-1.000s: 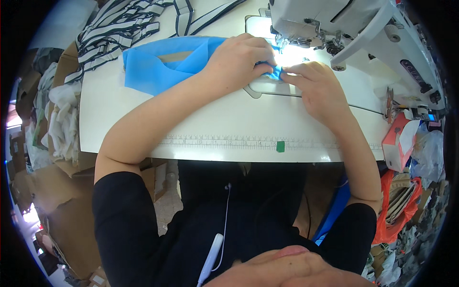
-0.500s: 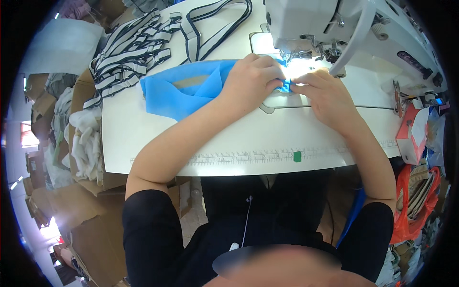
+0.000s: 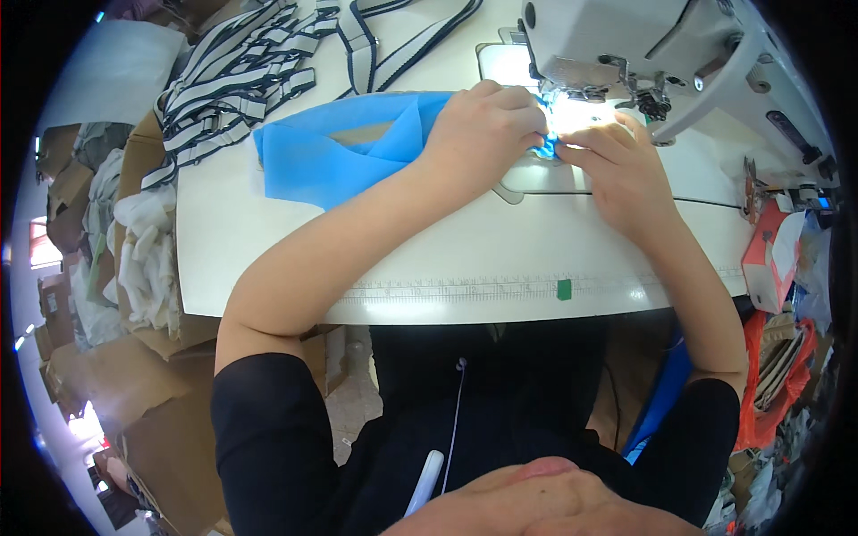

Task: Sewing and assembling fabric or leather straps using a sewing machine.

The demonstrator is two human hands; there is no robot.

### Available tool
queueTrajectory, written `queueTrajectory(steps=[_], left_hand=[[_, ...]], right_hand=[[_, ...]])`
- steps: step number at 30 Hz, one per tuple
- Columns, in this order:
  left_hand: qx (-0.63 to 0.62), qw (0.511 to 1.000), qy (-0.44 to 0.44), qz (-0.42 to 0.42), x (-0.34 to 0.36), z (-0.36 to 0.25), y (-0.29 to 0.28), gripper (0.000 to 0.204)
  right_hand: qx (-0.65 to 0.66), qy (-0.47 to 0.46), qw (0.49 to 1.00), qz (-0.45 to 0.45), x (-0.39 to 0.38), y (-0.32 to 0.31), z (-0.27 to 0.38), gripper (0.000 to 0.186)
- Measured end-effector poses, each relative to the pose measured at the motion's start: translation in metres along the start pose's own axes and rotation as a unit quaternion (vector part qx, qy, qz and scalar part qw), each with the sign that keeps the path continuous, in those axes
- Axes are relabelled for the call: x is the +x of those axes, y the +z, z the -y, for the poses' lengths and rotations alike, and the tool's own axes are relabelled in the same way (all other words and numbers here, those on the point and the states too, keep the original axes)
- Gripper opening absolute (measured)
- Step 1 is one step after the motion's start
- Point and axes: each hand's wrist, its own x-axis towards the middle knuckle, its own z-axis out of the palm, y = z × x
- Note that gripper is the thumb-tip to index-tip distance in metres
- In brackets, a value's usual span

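A bright blue piece of fabric (image 3: 331, 170) stretches across the white table, its right end bunched close to the needle area of a white sewing machine (image 3: 617, 40). My left hand (image 3: 487, 129) is closed on that bunched end, fingers curled over it. My right hand (image 3: 617, 165) pinches the fabric's edge from the other side, thumb and forefinger together. Glare from the machine's lamp washes out the spot between both hands, so the exact place of the fabric under the needle is hidden. A tan strip shows inside the fabric's fold.
Striped black-and-white straps (image 3: 241, 80) lie piled at the table's far left, one looped beside them. A ruler scale (image 3: 447, 293) with a green mark runs along the near edge. A pink tissue box (image 3: 770, 255) and a red bag (image 3: 778, 384) are at the right; cardboard boxes (image 3: 170, 420) stand left.
The whole view has shifted slightly, with the machine appearing a little further right. Both hands stay on the blue fabric near the needle, and their grip looks much the same.
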Motion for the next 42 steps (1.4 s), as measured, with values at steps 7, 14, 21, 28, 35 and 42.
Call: queueTrajectory(steps=[7,14,21,28,35,42], left_hand=[[0.0,1.0,0.009,-0.013,-0.002,-0.001,-0.003,0.009],[-0.008,1.0,-0.006,-0.006,-0.006,-0.007,-0.004,0.015],[0.014,1.0,-0.008,-0.001,0.004,0.002,0.0,0.012],[0.018,1.0,-0.012,0.003,0.005,0.005,-0.002,0.012],[0.025,0.999,0.023,-0.007,-0.006,0.001,-0.007,0.011],[0.041,0.998,0.05,0.027,-0.004,0.005,-0.009,0.011]], right_hand=[[0.062,0.014,0.998,0.017,-0.002,0.002,-0.003,0.029],[0.065,0.037,0.996,0.045,-0.006,0.001,0.002,0.032],[0.036,0.043,0.998,0.032,-0.004,0.002,-0.006,0.044],[0.02,0.044,0.997,0.053,-0.003,0.004,-0.008,0.051],[0.068,0.056,0.995,0.049,-0.001,0.001,-0.003,0.054],[0.164,0.061,0.985,-0.004,-0.001,0.006,-0.019,0.045]])
